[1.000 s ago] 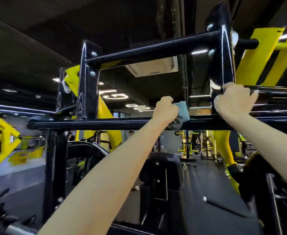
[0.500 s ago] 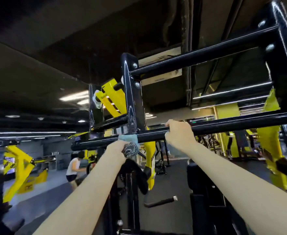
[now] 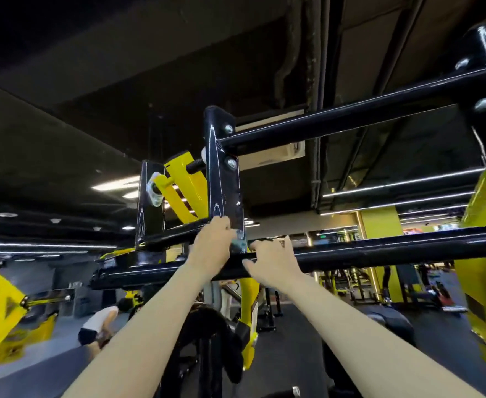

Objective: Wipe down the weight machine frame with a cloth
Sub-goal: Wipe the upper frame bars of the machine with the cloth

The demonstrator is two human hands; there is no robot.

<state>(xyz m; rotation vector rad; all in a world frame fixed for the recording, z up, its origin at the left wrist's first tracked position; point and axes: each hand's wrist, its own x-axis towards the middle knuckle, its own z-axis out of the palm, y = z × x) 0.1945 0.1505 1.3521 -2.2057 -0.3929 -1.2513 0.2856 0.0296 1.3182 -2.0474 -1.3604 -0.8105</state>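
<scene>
Teal cloth [image 3: 238, 245] is sitting bunched in the left hand [image 3: 211, 249], fingers curling round it, pressing it against the foot of the black upright post [image 3: 224, 191]. Right hand [image 3: 273, 262], at 3 o'clock of the cloth, is hooking its fingers over the lower crossbar [image 3: 393, 251]. Both forearms are reaching upward.

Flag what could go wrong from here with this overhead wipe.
1. Only a scrap of cloth shows past the left hand, so bare knuckles may scrape the edge of the upright plate.
2. The right hand hooks the lower crossbar right beside the cloth; a sideways stroke could hit its fingers.
</scene>
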